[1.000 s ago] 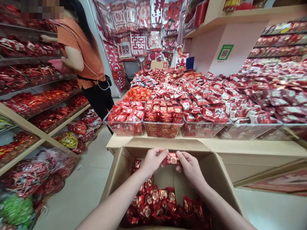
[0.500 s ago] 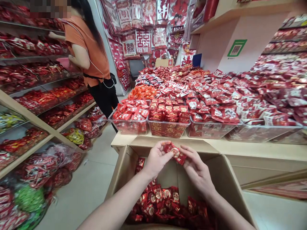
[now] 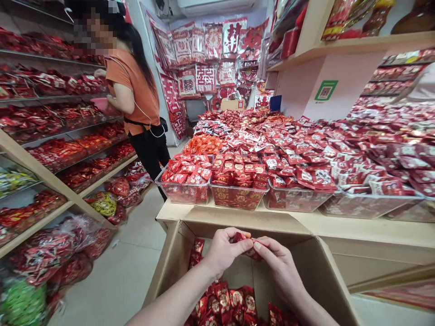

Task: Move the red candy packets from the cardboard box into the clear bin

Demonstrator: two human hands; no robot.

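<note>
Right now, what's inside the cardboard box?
Cardboard box holds red packets, left side and nearer part, plus bare bottom. Left forearm and right forearm cover parts; anything under the top packets is hidden; near wall out of frame.

The brown open-topped cardboard box (image 3: 175, 262) has free floor midway. Shiny red printed packets (image 3: 224, 296) obstruct its near end and left side.

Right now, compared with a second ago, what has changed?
The left hand and right hand have drawn closer, thumbs together over the red packet, whose round emblem no longer shows. The view has tilted up. Pale clothing has appeared at the far right. Both hands still hold the packet above the cardboard box.
</note>
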